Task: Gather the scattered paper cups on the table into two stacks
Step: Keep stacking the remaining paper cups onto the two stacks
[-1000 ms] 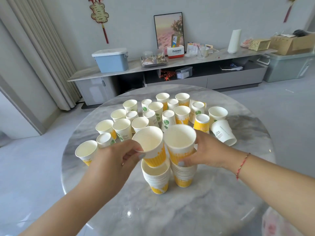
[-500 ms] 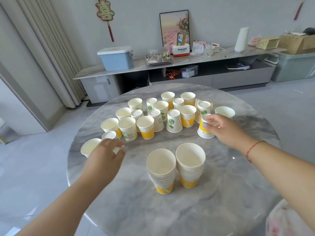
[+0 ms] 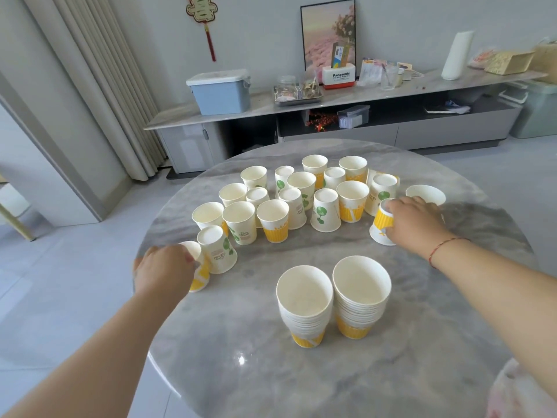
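Note:
Two stacks of paper cups stand side by side near me on the round marble table (image 3: 422,342): the left stack (image 3: 304,306) and the right stack (image 3: 360,297). Behind them several loose cups (image 3: 272,220) are scattered, some upright, some upside down, printed yellow or green. My left hand (image 3: 164,271) wraps around a yellow-printed cup (image 3: 197,271) at the left edge of the group. My right hand (image 3: 414,223) grips an upside-down yellow cup (image 3: 382,224) at the right side. A further cup (image 3: 425,194) lies behind that hand.
A long low cabinet (image 3: 331,116) runs along the wall behind the table, with a blue box (image 3: 220,92), a tray and small items on it. Curtains hang at the left. Grey floor surrounds the table.
Both hands let go of the cups they set on the two stacks, then reached outward. The left hand has closed on a cup at the left, the right on an inverted cup.

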Action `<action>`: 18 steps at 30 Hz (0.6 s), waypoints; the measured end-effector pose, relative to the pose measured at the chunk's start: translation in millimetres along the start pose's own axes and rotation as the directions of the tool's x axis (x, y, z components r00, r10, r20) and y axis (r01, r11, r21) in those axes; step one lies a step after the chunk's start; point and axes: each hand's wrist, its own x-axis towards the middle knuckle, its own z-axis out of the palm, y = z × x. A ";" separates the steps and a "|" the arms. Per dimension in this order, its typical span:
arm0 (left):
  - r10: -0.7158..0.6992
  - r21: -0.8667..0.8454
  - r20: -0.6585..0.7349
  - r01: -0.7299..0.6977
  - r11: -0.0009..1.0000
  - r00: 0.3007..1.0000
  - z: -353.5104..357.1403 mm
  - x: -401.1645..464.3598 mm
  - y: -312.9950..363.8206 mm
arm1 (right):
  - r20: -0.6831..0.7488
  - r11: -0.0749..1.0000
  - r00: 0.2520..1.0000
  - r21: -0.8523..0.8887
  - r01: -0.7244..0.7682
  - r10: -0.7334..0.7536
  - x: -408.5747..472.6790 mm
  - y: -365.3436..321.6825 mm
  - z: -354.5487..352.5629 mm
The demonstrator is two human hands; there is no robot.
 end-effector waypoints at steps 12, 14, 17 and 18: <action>0.425 -0.235 -0.179 -0.458 0.857 0.887 -10.5 -58.6 52.9 | 0.140 0.987 0.988 0.155 0.037 -0.059 -0.7 1.0 11.1; 0.434 -0.251 -0.243 -0.488 0.836 0.868 -9.6 -59.8 56.4 | 0.049 0.968 0.997 0.246 0.050 -0.064 -2.7 -3.9 0.5; 0.407 -0.298 -0.381 -0.527 0.796 0.830 -22.8 -62.3 62.9 | -0.061 0.704 0.995 0.710 -0.010 0.075 -10.8 -18.3 -32.7; 0.396 -0.313 -0.414 -0.537 0.783 0.819 -29.2 -64.0 65.7 | -0.018 0.469 0.997 0.883 -0.018 0.073 -16.8 -25.0 -46.0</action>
